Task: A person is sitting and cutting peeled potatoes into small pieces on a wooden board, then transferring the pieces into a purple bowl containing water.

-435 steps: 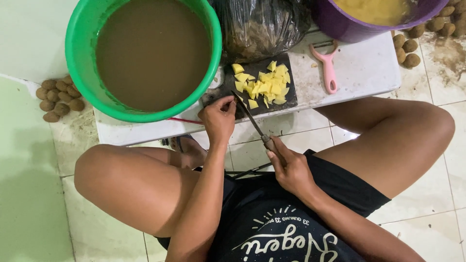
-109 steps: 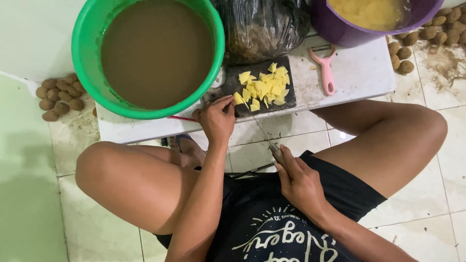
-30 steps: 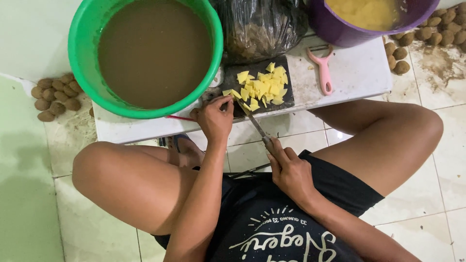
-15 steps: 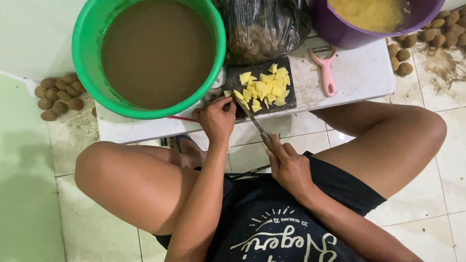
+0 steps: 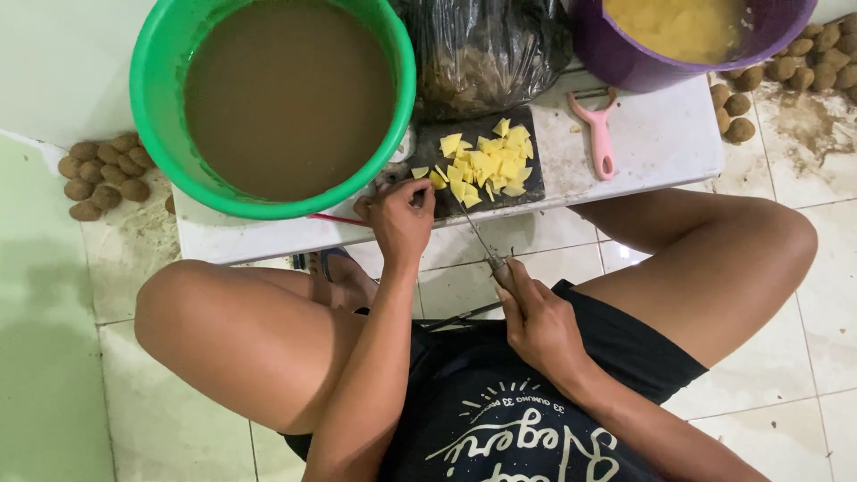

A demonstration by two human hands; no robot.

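With our left hand (image 5: pixel 399 217) pinching a yellow piece (image 5: pixel 420 172) at the dark cutting board's (image 5: pixel 536 183) near-left corner and our right hand (image 5: pixel 538 321) closed on the knife (image 5: pixel 486 253), we should keep the fingertips curled back from the blade.

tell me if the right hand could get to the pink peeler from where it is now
Probably yes, but not freely: the right hand is shut on the knife. The pink peeler lies in the open on the white table, right of the cutting board, with nothing between.
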